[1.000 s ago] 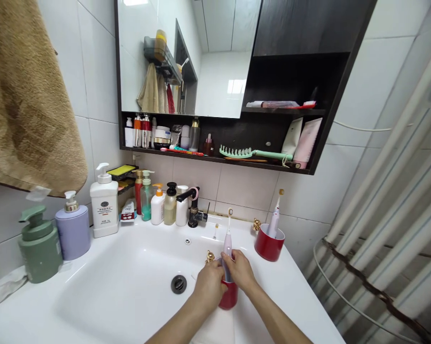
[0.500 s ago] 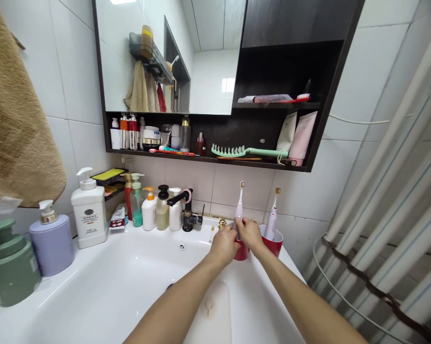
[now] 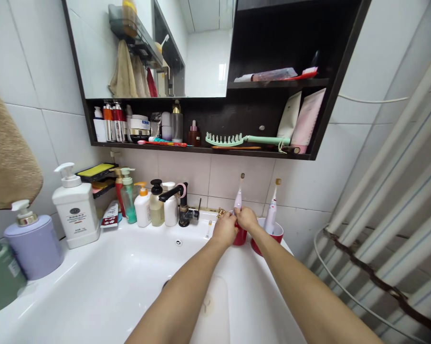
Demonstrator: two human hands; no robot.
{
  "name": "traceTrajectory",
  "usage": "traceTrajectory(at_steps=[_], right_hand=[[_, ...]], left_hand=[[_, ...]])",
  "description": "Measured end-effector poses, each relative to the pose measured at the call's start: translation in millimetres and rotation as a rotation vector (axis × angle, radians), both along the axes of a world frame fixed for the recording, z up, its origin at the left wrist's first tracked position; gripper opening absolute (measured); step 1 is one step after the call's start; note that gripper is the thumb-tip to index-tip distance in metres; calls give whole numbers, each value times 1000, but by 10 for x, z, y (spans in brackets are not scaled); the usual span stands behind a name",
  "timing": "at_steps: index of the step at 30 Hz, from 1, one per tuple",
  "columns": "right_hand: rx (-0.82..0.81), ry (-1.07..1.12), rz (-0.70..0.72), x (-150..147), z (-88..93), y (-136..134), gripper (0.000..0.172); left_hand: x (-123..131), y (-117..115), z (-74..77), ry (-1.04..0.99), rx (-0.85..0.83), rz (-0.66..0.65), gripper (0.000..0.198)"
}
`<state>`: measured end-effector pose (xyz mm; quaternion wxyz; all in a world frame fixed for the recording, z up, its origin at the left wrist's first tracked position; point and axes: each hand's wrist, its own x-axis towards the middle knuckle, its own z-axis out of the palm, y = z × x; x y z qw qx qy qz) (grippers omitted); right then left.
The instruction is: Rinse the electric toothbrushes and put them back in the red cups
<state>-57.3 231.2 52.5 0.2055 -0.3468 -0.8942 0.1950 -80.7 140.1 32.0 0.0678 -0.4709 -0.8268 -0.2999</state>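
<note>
A pale pink electric toothbrush stands upright in a red cup on the right part of the sink rim. My left hand is closed around the cup's left side. The fingers of my right hand close on the lower toothbrush handle at the cup's mouth; the hand partly hides the cup. Just right of it, a second red cup with a white inside holds another electric toothbrush, leaning slightly.
A black faucet stands behind the white sink. Several pump bottles line the back and left rim. Above hangs a dark mirror cabinet holding a green hairbrush. White pipes run along the right.
The view has shifted right and slightly down. Both hands and the held cup have moved a little back toward the wall. The toothbrush still stands in the cup.
</note>
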Motion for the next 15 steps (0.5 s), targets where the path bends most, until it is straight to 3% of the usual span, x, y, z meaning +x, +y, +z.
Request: traceTrajectory(at_steps=[3, 9, 12, 15], right_hand=[[7, 57, -11, 58, 48, -45, 25], [28, 274, 13, 327, 117, -266, 26], [-4, 391, 75, 519, 148, -478, 37], [-44, 514, 169, 741, 284, -779, 51]], left_hand=[[24, -72, -15, -52, 47, 20, 32], [39, -284, 66, -325, 336, 54, 35], [108, -415, 253, -381, 392, 94, 40], [316, -626, 551, -592, 603, -57, 63]])
